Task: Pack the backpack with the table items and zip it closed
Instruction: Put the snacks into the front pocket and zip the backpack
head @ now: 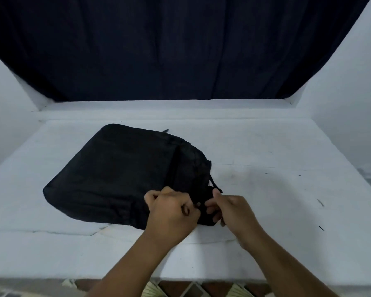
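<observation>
Backpack (pixel 124 174) lay flat, left of centre on table (pixel 266 211); no loose items seen. Left hand (pixel 171 213) clenched on near corner fabric, right hand (pixel 229 211) pinched beside it, likely on zipper pull, too dark to confirm. Best kept taut, pulled straight along track.

Two bare forearms reach in over the near edge of the desk (pixel 266 146), with no sleeves, watch or bracelet on them. The left hand (pixel 171 213) and right hand (pixel 231 211) wear no gloves or rings

Head view, steeply down onto table (pixel 266 146)
</observation>
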Demonstrator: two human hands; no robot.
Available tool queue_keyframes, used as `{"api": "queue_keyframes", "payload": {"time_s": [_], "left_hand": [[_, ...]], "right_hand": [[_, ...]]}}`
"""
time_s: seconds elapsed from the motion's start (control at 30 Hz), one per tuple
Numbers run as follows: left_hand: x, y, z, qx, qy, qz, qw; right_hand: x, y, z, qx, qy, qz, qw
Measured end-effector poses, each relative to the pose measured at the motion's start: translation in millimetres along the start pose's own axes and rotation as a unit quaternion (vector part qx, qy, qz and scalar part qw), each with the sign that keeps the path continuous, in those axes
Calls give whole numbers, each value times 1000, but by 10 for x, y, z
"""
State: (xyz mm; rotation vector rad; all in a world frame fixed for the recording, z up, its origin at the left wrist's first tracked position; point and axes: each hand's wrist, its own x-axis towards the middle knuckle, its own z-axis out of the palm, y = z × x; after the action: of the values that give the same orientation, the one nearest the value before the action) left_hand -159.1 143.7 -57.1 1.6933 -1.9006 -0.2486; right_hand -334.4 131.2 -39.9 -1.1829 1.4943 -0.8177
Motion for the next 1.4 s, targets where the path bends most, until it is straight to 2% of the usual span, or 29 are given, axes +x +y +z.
{"api": "queue_keyframes", "payload": {"time_s": [0.07, 0.2, 0.33, 0.43, 0.57, 0.67, 0.73, 0.83, 0.87, 0.9, 0.97, 1.03, 1.07, 1.13, 1.2, 1.27, 1.4], "left_hand": [[-62, 44, 38, 33, 22, -22, 999], [-169, 77, 73, 63, 52, -11, 997], [-287, 60, 69, 62, 83, -41, 994], [-363, -54, -33, 54, 94, -96, 989], [-494, -422, -316, 27, 122, -184, 975], [-563, -705, -464, 22, 114, -260, 958], [-561, -757, -471, 39, 93, -252, 962], [-478, -770, -517, 48, 24, -198, 979], [-451, -790, -578, 49, 24, -166, 985], [-430, -813, -661, 44, 56, -129, 989], [-347, -877, -879, 30, 177, -83, 980], [-177, -972, -1137, 42, 242, -144, 958], [-72, -1125, -1223, 50, 232, -211, 948], [140, -1437, -1340, 44, 122, -341, 931], [270, -1676, -1374, 19, 21, -391, 920], [318, -1794, -1376, 54, -19, -378, 924], [337, -1794, -1524, 90, -61, -299, 948]], "right_hand": [[85, -12, 10, -35, -10, 9, 999], [201, -14, 121, -89, -45, 13, 995], [298, -22, 160, -98, -31, 3, 995], [364, -13, 86, -59, -7, 22, 998], [475, 20, -16, -56, -7, 14, 998], [609, 52, -73, -59, -9, 4, 998], [681, 64, -64, -66, -8, 2, 998], [754, 92, -49, -82, 23, -11, 996], [763, 94, -49, -85, 37, -16, 996], [753, 81, -49, -91, 52, -21, 994], [657, 17, -38, -119, 63, -20, 991], [459, -62, 42, -114, 10, 46, 992], [340, -85, 118, -107, -43, 93, 989], [131, -123, 331, -112, -154, 152, 970], [42, -151, 581, -83, -210, 171, 959], [69, -183, 781, -23, -191, 166, 967], [271, -243, 948, 78, -109, 179, 975]]}}
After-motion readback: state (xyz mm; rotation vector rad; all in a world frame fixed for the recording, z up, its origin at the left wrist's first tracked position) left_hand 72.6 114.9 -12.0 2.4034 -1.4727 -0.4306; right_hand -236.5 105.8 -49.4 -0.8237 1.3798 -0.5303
